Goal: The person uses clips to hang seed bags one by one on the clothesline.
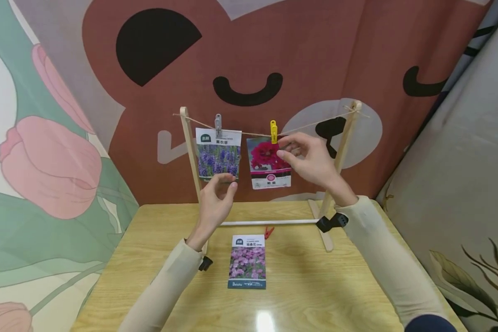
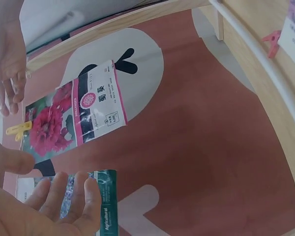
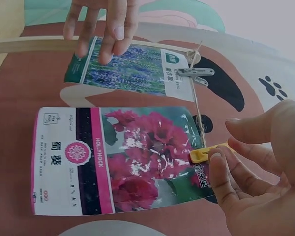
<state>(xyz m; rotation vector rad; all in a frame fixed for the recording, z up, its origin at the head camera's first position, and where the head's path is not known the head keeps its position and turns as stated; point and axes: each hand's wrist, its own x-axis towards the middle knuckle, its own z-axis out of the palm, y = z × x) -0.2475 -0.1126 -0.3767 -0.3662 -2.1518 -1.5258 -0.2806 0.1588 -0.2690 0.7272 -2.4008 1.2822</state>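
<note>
A hollyhock seed packet (image 1: 270, 166) with magenta flowers hangs from a string, held by a yellow clip (image 1: 273, 132). Close beside that clip is my right hand (image 1: 311, 159), thumb and forefinger spread apart; in the right wrist view its fingertips overlap the end of the yellow clip. Left of it, a lavender seed packet (image 1: 219, 154) hangs under a grey clip (image 1: 218, 125). My left hand (image 1: 216, 203) is raised before the lower edge of the lavender packet, its fingers loosely bent and nothing between them.
Two wooden posts (image 1: 343, 147) carry the string (image 1: 315, 123), with a white rod (image 1: 274, 222) low between them. On the wooden table (image 1: 315, 290) lie a pink-flowered seed packet (image 1: 247, 263) and a red clip (image 1: 269, 232). A patterned curtain (image 1: 170, 115) stands behind.
</note>
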